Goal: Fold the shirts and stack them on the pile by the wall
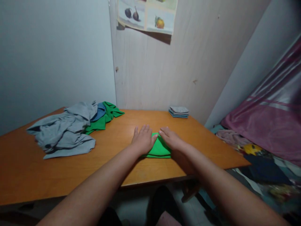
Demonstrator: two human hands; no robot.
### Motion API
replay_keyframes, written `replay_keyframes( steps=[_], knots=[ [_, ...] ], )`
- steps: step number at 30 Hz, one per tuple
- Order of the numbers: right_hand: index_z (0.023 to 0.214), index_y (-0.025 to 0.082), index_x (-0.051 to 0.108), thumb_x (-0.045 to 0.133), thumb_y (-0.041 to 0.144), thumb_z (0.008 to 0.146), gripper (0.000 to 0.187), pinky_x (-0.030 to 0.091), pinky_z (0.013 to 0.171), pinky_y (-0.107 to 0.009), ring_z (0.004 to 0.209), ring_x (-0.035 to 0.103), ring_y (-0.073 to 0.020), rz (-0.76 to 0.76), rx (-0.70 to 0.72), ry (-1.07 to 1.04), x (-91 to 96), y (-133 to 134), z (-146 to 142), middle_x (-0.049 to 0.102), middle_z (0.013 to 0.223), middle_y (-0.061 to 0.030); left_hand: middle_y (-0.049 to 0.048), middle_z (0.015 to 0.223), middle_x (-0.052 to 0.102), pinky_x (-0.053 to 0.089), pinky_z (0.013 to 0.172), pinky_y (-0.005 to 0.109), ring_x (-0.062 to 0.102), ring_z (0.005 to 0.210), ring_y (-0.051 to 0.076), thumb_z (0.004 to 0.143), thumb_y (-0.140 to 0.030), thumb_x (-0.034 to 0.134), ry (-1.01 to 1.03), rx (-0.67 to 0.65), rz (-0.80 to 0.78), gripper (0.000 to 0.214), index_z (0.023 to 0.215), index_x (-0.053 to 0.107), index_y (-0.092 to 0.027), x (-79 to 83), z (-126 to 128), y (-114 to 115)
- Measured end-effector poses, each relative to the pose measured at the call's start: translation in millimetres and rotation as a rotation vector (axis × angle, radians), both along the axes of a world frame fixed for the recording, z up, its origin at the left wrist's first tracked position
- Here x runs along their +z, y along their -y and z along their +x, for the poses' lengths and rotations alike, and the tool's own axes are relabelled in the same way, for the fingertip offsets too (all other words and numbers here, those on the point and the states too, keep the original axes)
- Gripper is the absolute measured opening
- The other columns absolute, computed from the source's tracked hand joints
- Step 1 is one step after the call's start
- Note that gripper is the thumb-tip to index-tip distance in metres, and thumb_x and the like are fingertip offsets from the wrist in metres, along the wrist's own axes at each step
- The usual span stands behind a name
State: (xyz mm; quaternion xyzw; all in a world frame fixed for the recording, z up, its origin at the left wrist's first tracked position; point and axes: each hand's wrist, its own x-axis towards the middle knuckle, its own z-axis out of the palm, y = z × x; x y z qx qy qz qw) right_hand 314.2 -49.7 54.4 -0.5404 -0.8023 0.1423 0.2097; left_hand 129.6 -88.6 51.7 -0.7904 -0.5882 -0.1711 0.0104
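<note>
A small folded green cloth [160,149] lies on the orange wooden table [113,147], near its front edge. My left hand [143,138] rests flat on the cloth's left part, fingers stretched out and together. My right hand [171,138] lies flat on the cloth's right part, fingers extended toward the left hand. Both palms press down on the cloth and hold nothing.
A heap of grey, blue and green clothes [68,130] lies at the table's left. A small stack of folded striped cloths [178,111] sits at the back right corner. To the right is a bed with pink fabric [270,125] and mixed items. A fruit poster [147,14] hangs on the wall.
</note>
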Motion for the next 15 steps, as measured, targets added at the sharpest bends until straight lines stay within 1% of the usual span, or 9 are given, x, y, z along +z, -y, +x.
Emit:
replay_keyframes(
  steps=[2,3,6,8,11,15],
  knots=[
    [0.155,0.016,0.043,0.031,0.058,0.104,0.068,0.017,0.123,-0.06,0.156,0.02,-0.0321,-0.055,0.005,0.112,-11.1,8,-2,0.029,0.166,-0.0143,0.0196,0.162,0.037,0.018,0.121,0.065,0.027,0.154,0.036,0.104,-0.055,0.026,-0.017,0.022,-0.033,0.065,0.147,0.051,-0.013,-4.3,-2,2],
    [0.159,0.015,0.036,0.027,0.061,0.103,0.072,0.013,0.123,-0.062,0.157,0.014,-0.0321,-0.083,0.014,0.147,-15.3,11,-3,0.022,0.168,-0.014,0.02,0.162,0.037,0.019,0.121,0.064,0.029,0.153,0.036,0.104,-0.055,0.026,-0.016,0.026,-0.039,0.065,0.147,0.051,-0.012,-5.7,-3,2],
    [0.163,0.017,0.023,0.019,0.065,0.103,0.077,0.009,0.123,-0.064,0.158,0.006,-0.0301,-0.145,0.039,0.131,-22.1,16,-2,0.01,0.171,-0.0114,0.0222,0.16,0.041,0.025,0.12,0.06,0.036,0.15,0.036,0.104,-0.054,0.029,-0.011,0.023,-0.029,0.065,0.147,0.051,-0.01,-8.5,-5,4],
    [0.164,0.02,0.02,0.017,0.065,0.103,0.076,0.007,0.123,-0.064,0.158,0.004,-0.0287,-0.175,0.05,0.091,-24.0,16,1,0.007,0.171,-0.0095,0.0235,0.157,0.045,0.028,0.12,0.055,0.04,0.147,0.035,0.103,-0.054,0.032,-0.009,0.02,-0.021,0.065,0.145,0.053,-0.008,-10.6,-5,4],
    [0.164,0.022,0.019,0.017,0.064,0.103,0.074,0.004,0.123,-0.064,0.158,0.002,-0.0273,-0.193,0.056,0.053,-27.0,16,4,0.005,0.172,-0.008,0.0234,0.154,0.048,0.029,0.121,0.049,0.042,0.146,0.034,0.102,-0.053,0.035,0.01,0.01,-0.01,0.064,0.144,0.053,-0.008,-15.7,-6,3],
    [0.164,0.023,0.019,0.018,0.064,0.104,0.073,0.002,0.123,-0.063,0.158,0.001,-0.0269,-0.182,0.058,0.024,-31.2,16,4,0.006,0.172,-0.0078,0.0221,0.155,0.048,0.027,0.123,0.047,0.041,0.147,0.032,0.101,-0.055,0.037,0.052,0.012,0.007,0.066,0.147,0.049,-0.008,-22.8,-8,3]
  ],
)
